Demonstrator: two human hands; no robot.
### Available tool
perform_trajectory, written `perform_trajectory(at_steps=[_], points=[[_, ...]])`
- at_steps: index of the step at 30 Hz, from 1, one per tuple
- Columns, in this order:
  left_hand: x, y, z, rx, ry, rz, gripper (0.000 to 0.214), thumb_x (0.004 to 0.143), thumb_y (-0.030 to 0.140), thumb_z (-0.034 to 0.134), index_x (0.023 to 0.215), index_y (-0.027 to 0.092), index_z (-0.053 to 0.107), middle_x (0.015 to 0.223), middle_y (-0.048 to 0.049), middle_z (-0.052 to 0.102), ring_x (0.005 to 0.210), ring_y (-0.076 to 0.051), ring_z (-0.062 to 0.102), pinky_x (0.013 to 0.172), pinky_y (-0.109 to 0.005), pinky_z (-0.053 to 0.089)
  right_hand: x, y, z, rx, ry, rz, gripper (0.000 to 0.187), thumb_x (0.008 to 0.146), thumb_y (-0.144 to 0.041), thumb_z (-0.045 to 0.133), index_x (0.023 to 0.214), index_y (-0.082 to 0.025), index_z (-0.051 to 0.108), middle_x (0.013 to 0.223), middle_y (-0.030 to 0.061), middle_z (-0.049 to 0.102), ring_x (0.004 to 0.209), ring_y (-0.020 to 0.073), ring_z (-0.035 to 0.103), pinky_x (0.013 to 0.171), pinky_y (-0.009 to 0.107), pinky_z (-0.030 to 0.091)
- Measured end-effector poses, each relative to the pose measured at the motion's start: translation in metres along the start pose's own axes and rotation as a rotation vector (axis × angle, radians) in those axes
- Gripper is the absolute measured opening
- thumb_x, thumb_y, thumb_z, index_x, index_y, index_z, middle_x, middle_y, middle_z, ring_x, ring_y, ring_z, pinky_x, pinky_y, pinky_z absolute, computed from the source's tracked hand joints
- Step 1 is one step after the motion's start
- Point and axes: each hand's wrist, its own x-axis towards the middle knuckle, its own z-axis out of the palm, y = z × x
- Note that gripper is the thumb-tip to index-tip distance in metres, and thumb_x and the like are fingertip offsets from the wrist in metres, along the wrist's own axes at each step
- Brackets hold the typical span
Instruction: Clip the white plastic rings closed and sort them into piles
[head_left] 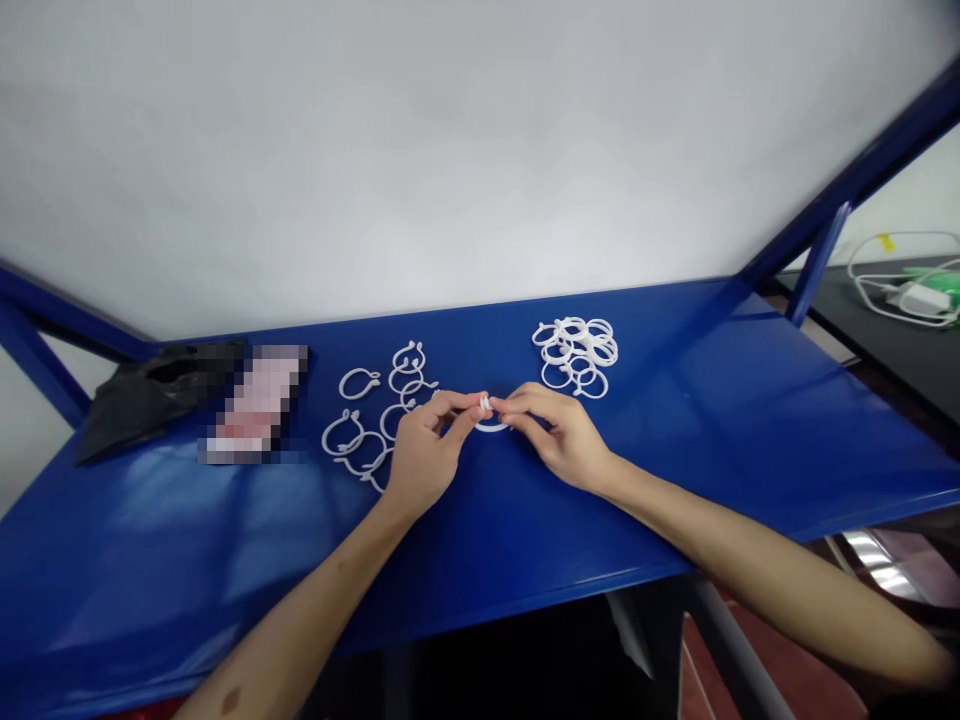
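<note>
Head view: both hands up front over the blue surface (495,540), together on one white plastic ring (492,428). Left hand (427,440) nearly closed, thumb and forefinger pinching the ring near its small tabbed ends; right hand (562,430) likewise, fingertips and thumb drawn in at the ring's right side, forefinger tip right by the same tabs. Fingertips of the two hands almost meet. Ring's lower arc shows below the fingers; fingers cover the rest, can't tell if the ends are latched. Left of the hands, scattered loose rings (405,392), same white type, tabbed ends, several overlapping; the left hand partly hides the nearest ones. One single ring (352,397) lies apart at the upper left of that group. Beyond the right hand, a tighter pile of rings (576,352), overlapping and stacked. Far left on the surface: crumpled black plastic bag (135,400), beside it a flat oblong item (255,400), pixelated, can't identify. White backdrop (450,150) behind. Off to the right, a separate dark tabletop (862,310) with white charger (926,298), looped white cable (855,270) and something green, cut by the edge.
</note>
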Motion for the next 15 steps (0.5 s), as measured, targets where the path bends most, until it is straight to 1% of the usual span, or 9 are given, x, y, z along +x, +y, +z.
perform_trajectory(at_steps=[2, 4, 6, 8, 9, 10, 12, 13, 15], points=[[-0.004, 0.003, 0.002, 0.061, -0.008, 0.057, 0.016, 0.088, 0.037, 0.067, 0.091, 0.023, 0.074, 0.091, -0.0028, 0.076, 0.085, -0.019, 0.069, 0.083, -0.036, 0.054, -0.001, -0.001, -0.002, -0.02, 0.008, -0.034, 0.024, 0.102, -0.022, 0.05, 0.114, -0.025, 0.071, 0.096, 0.0055, 0.068, 0.089, 0.0176, 0.065, 0.08, 0.036, 0.056], [-0.005, 0.006, 0.004, 0.139, -0.004, 0.105, 0.015, 0.089, 0.036, 0.065, 0.092, 0.024, 0.074, 0.091, -0.0021, 0.076, 0.082, -0.018, 0.067, 0.08, -0.035, 0.054, 0.001, -0.001, -0.005, -0.072, -0.004, -0.064, 0.026, 0.102, -0.022, 0.048, 0.115, -0.025, 0.07, 0.097, 0.006, 0.069, 0.09, 0.018, 0.065, 0.08, 0.036, 0.056], [-0.002, 0.008, 0.004, 0.232, -0.023, 0.145, 0.015, 0.092, 0.036, 0.063, 0.096, 0.025, 0.073, 0.095, -0.0011, 0.075, 0.078, -0.017, 0.065, 0.079, -0.034, 0.054, 0.004, 0.001, -0.01, -0.166, -0.023, -0.089, 0.028, 0.103, -0.021, 0.046, 0.116, -0.025, 0.07, 0.097, 0.0063, 0.068, 0.09, 0.0182, 0.065, 0.079, 0.036, 0.056], [0.004, 0.007, 0.001, 0.357, -0.055, 0.212, 0.018, 0.094, 0.034, 0.061, 0.105, 0.027, 0.072, 0.101, -0.001, 0.075, 0.084, -0.018, 0.065, 0.084, -0.035, 0.054, 0.009, 0.005, -0.018, -0.313, -0.011, -0.094, 0.028, 0.103, -0.021, 0.046, 0.115, -0.025, 0.071, 0.1, 0.0073, 0.066, 0.089, 0.0178, 0.064, 0.077, 0.035, 0.055], [0.008, 0.006, -0.002, 0.438, -0.06, 0.255, 0.021, 0.095, 0.032, 0.059, 0.112, 0.027, 0.07, 0.104, -0.0017, 0.074, 0.091, -0.019, 0.065, 0.089, -0.037, 0.052, 0.011, 0.008, -0.023, -0.404, 0.015, -0.082, 0.028, 0.102, -0.021, 0.046, 0.114, -0.024, 0.071, 0.102, 0.008, 0.065, 0.087, 0.0176, 0.063, 0.075, 0.034, 0.055], [0.012, 0.004, -0.007, 0.53, -0.039, 0.304, 0.026, 0.095, 0.031, 0.058, 0.119, 0.026, 0.068, 0.108, -0.0032, 0.074, 0.099, -0.022, 0.063, 0.094, -0.04, 0.05, 0.013, 0.01, -0.03, -0.501, 0.053, -0.056, 0.028, 0.102, -0.022, 0.047, 0.113, -0.023, 0.072, 0.104, 0.0089, 0.064, 0.084, 0.0175, 0.062, 0.073, 0.034, 0.054], [0.019, 0.0, -0.017, 0.74, 0.048, 0.353, 0.03, 0.096, 0.029, 0.054, 0.123, 0.022, 0.066, 0.114, -0.0081, 0.071, 0.11, -0.027, 0.058, 0.102, -0.046, 0.045, 0.016, 0.017, -0.047, -0.684, 0.131, 0.024, 0.027, 0.101, -0.021, 0.047, 0.113, -0.022, 0.072, 0.105, 0.01, 0.064, 0.08, 0.0182, 0.061, 0.07, 0.034, 0.053], [0.022, -0.002, -0.023, 0.85, 0.087, 0.346, 0.031, 0.096, 0.028, 0.052, 0.123, 0.02, 0.066, 0.116, -0.0107, 0.069, 0.112, -0.03, 0.056, 0.101, -0.048, 0.043, 0.016, 0.02, -0.057, -0.763, 0.157, 0.075, 0.027, 0.1, -0.021, 0.048, 0.114, -0.021, 0.071, 0.104, 0.0101, 0.064, 0.081, 0.0195, 0.06, 0.071, 0.036, 0.052], [0.026, -0.005, -0.034, 1.018, 0.122, 0.291, 0.033, 0.094, 0.025, 0.051, 0.123, 0.018, 0.066, 0.119, -0.0142, 0.066, 0.112, -0.034, 0.054, 0.096, -0.051, 0.043, 0.016, 0.026, -0.074, -0.901, 0.171, 0.151, 0.024, 0.096, -0.019, 0.052, 0.113, -0.018, 0.07, 0.097, 0.0104, 0.067, 0.085, 0.0237, 0.06, 0.073, 0.038, 0.051]])
